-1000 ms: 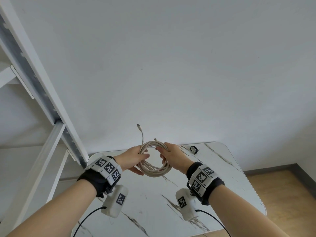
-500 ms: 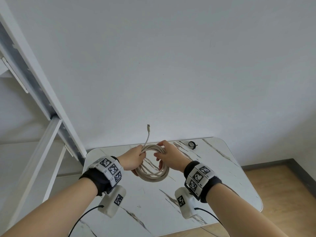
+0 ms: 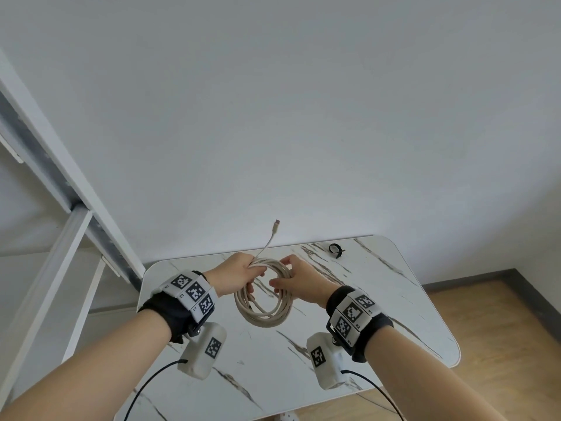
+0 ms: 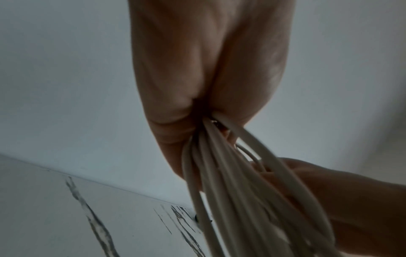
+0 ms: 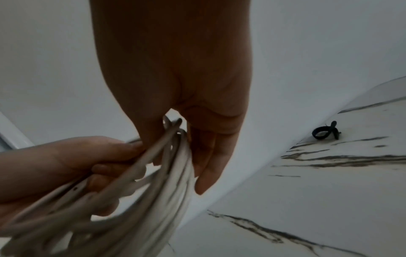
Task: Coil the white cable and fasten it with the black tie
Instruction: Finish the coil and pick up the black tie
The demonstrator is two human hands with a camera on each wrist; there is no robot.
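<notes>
Shelf frame: I see a white frame [image 3: 76, 189] slanting down at far left, beside the table's left edge.
Left hand: my left hand [image 3: 235, 273] has its fingers curled round the upper left of the coil, grasping the bunched loops; the left wrist view shows the strands [image 4: 219, 173] leaving the clenched fingers.
White cable: the white cable [image 3: 264, 311] is wound into a round coil, held up over the marble-patterned table [image 3: 379, 314] between both hands. One loose end with its plug [image 3: 276, 223] sticks up past the left hand.
Right hand: my right hand [image 3: 299, 282] pinches the coil's upper right between thumb and fingers.
Black tie: the black tie [image 3: 335, 249] lies looped on the table's far right part, well apart from both hands, untouched.
</notes>
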